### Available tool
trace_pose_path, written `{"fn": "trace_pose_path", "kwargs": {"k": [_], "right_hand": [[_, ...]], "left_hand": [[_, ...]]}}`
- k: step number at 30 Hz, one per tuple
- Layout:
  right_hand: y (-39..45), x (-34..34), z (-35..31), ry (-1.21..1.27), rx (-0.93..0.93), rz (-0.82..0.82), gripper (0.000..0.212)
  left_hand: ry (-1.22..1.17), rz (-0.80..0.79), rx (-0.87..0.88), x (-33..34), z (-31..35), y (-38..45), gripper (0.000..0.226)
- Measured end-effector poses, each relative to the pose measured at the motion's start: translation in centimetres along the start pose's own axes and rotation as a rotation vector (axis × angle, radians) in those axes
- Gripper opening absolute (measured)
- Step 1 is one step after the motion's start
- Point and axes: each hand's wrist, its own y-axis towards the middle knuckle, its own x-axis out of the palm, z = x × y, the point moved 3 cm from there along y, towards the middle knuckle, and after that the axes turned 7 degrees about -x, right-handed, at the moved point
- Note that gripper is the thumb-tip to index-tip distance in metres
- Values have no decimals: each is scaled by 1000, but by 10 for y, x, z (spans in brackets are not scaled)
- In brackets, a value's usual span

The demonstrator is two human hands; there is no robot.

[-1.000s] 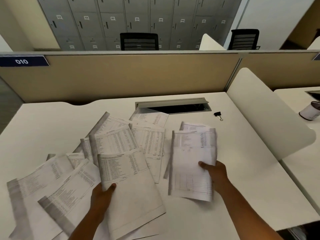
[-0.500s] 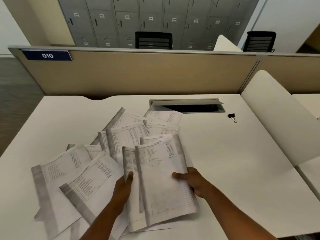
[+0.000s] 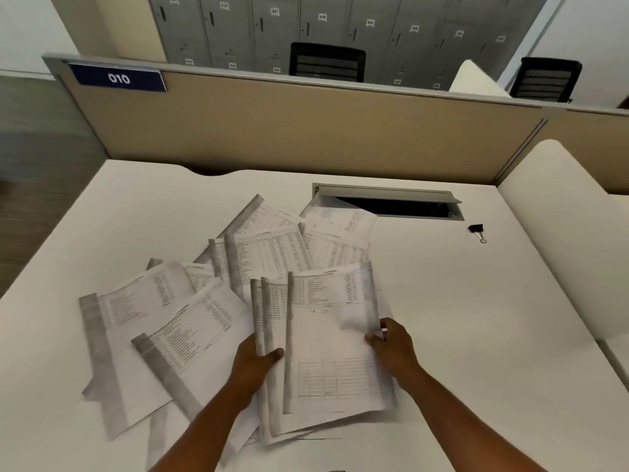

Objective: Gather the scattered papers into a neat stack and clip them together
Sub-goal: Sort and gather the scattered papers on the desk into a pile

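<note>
We hold a few thin, floppy papers (image 3: 326,342) on the table (image 3: 476,318), left hand (image 3: 253,364) and right hand (image 3: 391,345) each pinching a side edge, where we think these slippery sheets are best squeezed.

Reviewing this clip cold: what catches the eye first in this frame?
The fan of printed papers spread over the white desk, mostly left of centre. Near the front edge, the left hand and right hand grip a small bundle of sheets by its two sides. A lone black binder clip lies far right, beside the open cable tray.
</note>
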Motion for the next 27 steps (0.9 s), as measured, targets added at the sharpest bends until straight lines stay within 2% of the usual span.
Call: {"fn": "trace_pose_path", "kwargs": {"k": [5,9,12,16,18,20,23,27], "right_hand": [[4,-14,11,-16,69,153,15],[2,-9,5,141,54,34,12],[-5,10,-6,144,13,-50,20],[-11,39,-19,92,-37,-143,24],[-9,43,-28,8,-66,-99,25],[-3,34,-30,-76,-58,25,29],[15,16,-29,-305,-11,162,50],[35,5,-27,-473,144,144,99]], "left_hand": [[44,46,-52,-1,-1,1,47],[-25,20,-96,-1,-4,0,45],[-86,5,-77,3,2,-4,35],[-13,15,-30,5,3,-8,49],[70,99,-17,1,1,-8,53],[118,163,-12,-1,3,-9,53],[114,203,-8,-9,5,-10,53],[121,240,-66,-22,-5,-11,48]]}}
